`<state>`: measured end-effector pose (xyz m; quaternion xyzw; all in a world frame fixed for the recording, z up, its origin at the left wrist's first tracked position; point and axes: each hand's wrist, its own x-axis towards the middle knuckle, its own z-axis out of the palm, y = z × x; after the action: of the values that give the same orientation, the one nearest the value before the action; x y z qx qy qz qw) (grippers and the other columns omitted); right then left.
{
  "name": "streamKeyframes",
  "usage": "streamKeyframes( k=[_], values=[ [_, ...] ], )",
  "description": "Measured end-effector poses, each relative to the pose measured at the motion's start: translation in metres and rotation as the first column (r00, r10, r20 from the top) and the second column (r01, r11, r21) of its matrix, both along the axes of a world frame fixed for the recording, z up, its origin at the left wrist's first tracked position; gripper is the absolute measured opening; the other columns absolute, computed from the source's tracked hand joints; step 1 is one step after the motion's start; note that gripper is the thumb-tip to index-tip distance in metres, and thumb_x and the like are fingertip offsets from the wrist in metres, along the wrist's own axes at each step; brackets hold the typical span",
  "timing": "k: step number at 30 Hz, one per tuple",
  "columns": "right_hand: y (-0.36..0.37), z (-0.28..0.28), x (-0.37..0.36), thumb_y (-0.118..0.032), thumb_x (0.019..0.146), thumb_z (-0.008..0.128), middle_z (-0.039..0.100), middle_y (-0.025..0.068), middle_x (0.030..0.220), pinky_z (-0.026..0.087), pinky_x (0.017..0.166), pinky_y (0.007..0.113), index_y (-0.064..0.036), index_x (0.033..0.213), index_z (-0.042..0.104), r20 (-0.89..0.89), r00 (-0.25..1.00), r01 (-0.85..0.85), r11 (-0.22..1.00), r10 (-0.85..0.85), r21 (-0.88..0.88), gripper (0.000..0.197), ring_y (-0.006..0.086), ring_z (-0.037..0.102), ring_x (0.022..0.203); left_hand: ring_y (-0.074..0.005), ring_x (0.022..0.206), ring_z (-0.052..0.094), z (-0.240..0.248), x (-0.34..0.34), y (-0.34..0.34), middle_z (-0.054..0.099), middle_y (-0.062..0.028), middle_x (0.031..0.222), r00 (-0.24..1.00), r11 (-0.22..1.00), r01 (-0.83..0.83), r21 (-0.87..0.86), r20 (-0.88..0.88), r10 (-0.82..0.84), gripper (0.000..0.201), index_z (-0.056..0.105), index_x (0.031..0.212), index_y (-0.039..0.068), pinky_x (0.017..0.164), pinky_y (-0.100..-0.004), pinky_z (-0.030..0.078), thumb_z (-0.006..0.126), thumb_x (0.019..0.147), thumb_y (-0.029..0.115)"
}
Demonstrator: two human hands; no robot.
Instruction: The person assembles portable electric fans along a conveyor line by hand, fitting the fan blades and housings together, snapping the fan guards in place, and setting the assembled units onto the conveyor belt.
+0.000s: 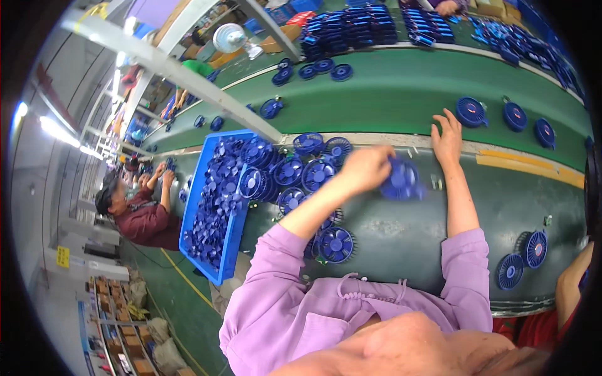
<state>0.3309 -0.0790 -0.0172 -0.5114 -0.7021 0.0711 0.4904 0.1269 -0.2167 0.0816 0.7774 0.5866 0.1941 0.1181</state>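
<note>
My left hand (370, 168) has its fingers closed at the edge of a blue round fan housing (403, 179), smeared by motion, above the dark work table (389, 232). My right hand (446, 139) reaches to the edge of the green conveyor belt (389, 94), fingers stretched out and holding nothing. Nearest to it on the belt is a blue fan cover (470, 111). Several blue fan housings with blades (318, 174) crowd the table beside my left forearm. Small light-coloured parts (436, 182) lie between my hands.
A blue bin (232, 250) of loose fan blades stands at the left. Two grilled covers (511, 271) lie at the right. A metal post (251, 116) slants over the belt. Co-workers sit at the left (144, 216) and, partly visible, at the right (570, 282).
</note>
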Motion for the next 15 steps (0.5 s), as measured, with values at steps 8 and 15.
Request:
streamKeyframes(
  k=[8, 15],
  values=[
    [0.003, -0.006, 0.002, -0.015, 0.084, 0.064, 0.055, 0.0098, 0.129, 0.042, 0.096, 0.044, -0.0103, 0.108, 0.065, 0.106, 0.994, 0.019, 0.999, -0.015, -0.036, 0.024, 0.0310, 0.049, 0.119, -0.0335, 0.093, 0.060, -0.005, 0.020, -0.091, 0.058, -0.0124, 0.101, 0.975, 0.999, 0.047, -0.003, 0.218, -0.045, 0.032, 0.056, 0.110, 0.009, 0.078, -0.0421, 0.050, 0.067, 0.080, 0.014],
    [0.012, -0.009, 0.005, -0.016, 0.084, 0.064, 0.059, 0.0090, 0.124, 0.044, 0.094, 0.043, -0.0112, 0.105, 0.066, 0.130, 0.991, 0.022, 0.999, -0.019, -0.024, 0.021, 0.0299, 0.052, 0.117, -0.0345, 0.103, 0.057, -0.007, -0.006, -0.178, 0.059, -0.0145, 0.112, 0.961, 0.968, -0.154, 0.197, 0.257, 0.100, 0.026, 0.059, 0.110, 0.005, 0.086, -0.0405, 0.048, 0.062, 0.084, 0.009]
  ],
)
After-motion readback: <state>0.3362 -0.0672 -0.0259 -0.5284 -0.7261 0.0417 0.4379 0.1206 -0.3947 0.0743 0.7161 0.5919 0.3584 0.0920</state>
